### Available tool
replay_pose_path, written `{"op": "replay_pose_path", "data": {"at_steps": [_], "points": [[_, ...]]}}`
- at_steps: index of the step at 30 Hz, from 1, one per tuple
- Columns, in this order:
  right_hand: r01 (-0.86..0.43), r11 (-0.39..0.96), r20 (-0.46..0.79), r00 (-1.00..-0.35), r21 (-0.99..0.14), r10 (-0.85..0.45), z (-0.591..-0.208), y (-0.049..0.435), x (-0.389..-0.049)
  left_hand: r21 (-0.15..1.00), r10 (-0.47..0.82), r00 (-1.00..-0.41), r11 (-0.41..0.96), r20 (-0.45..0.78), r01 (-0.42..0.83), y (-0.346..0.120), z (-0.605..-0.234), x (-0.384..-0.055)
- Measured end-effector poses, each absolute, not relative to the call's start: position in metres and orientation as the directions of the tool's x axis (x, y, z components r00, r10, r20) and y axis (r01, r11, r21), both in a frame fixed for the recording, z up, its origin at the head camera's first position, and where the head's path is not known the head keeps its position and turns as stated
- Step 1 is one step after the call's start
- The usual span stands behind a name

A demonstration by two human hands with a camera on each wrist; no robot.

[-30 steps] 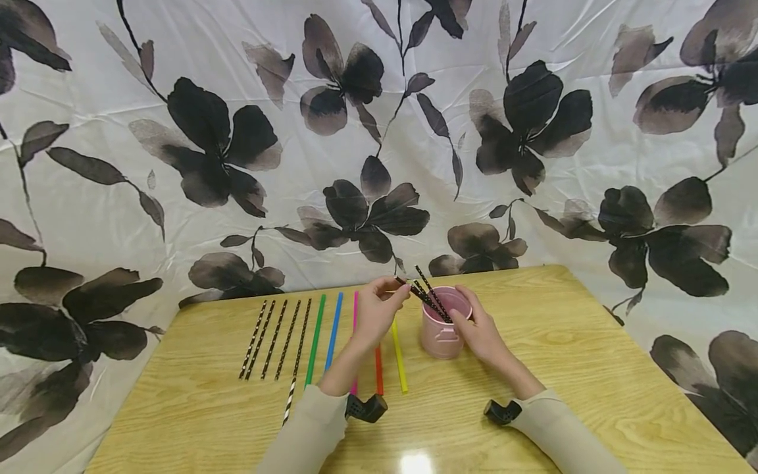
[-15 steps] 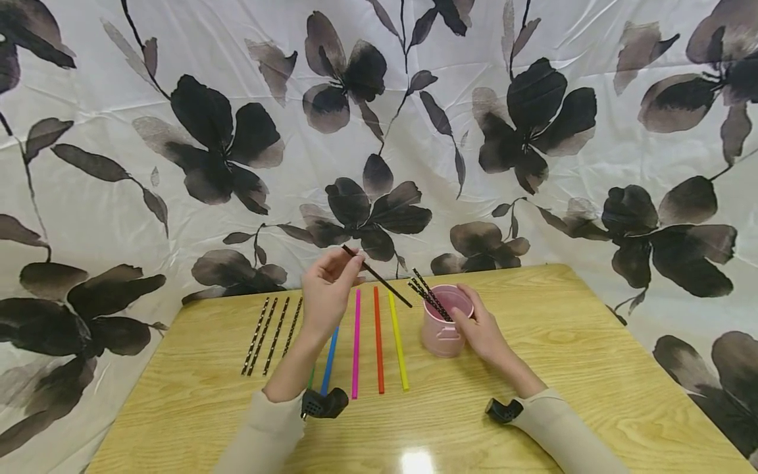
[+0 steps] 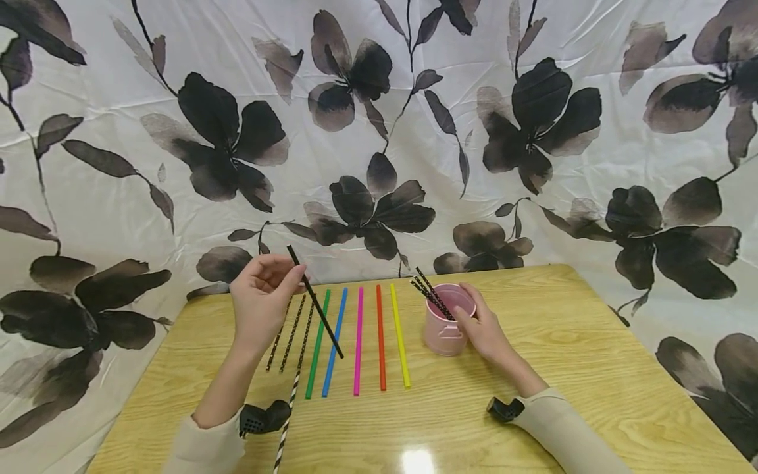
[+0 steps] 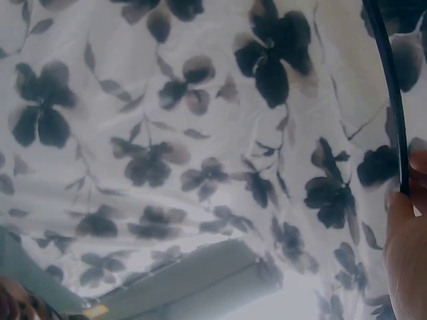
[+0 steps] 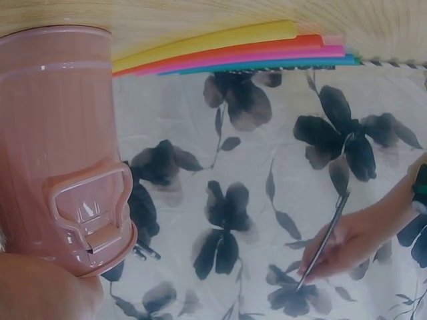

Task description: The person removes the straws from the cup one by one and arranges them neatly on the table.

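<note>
My left hand (image 3: 263, 299) is raised over the left part of the table, pinching a plain black straw (image 3: 322, 315) near its upper end between thumb and fingers. The straw slants down to the right, across the green straw (image 3: 318, 343) and the blue straw (image 3: 335, 342) in the head view. Around the right side of a small pink bucket (image 3: 443, 337) curls my right hand (image 3: 484, 329), thumb at the rim. Black patterned straws (image 3: 428, 289) lean out of the bucket to the left. Its folded wire handle (image 5: 90, 200) shows in the right wrist view.
Right of the blue straw lie a pink straw (image 3: 358, 342), a red straw (image 3: 381, 339) and a yellow straw (image 3: 400, 337). Black patterned straws (image 3: 293, 332) lie left of the green one, some behind my left arm. A black-and-white striped straw (image 3: 287, 421) lies nearer the front.
My left hand has drawn the black straw away from the bucket and carried it left, past the coloured straws. My right hand has stayed on the bucket.
</note>
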State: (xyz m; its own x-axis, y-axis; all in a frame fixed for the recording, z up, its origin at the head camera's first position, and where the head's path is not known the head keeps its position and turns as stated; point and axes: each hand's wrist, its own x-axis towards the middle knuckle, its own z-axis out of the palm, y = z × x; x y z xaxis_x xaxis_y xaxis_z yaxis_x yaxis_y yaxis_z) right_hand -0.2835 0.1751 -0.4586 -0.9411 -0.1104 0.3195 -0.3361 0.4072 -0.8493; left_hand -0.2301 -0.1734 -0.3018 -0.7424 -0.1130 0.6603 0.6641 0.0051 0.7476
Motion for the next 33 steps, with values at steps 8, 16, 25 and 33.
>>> {"op": "replay_pose_path", "data": {"at_steps": [8,16,25,33], "points": [[-0.337,0.393,0.315,-0.941,-0.855,-0.122,-0.46,0.176,-0.285,0.797,-0.108,-0.79,0.115,0.604,0.593,-0.204,-0.313,-0.216],[-0.329,0.374,0.3,-0.944,-0.867,-0.135,-0.45,0.174,-0.28,0.843,-0.005,-0.882,0.299,0.471,0.448,-0.23,-0.331,-0.206],[-0.329,0.367,0.302,-0.944,-0.87,-0.129,-0.427,0.164,-0.265,0.902,0.099,-0.978,0.379,0.186,0.21,-0.266,-0.384,-0.207],[-0.317,0.362,0.292,-0.948,-0.877,-0.124,-0.429,0.165,-0.266,0.925,0.153,-0.988,0.377,-0.003,0.055,-0.282,-0.415,-0.2]]}}
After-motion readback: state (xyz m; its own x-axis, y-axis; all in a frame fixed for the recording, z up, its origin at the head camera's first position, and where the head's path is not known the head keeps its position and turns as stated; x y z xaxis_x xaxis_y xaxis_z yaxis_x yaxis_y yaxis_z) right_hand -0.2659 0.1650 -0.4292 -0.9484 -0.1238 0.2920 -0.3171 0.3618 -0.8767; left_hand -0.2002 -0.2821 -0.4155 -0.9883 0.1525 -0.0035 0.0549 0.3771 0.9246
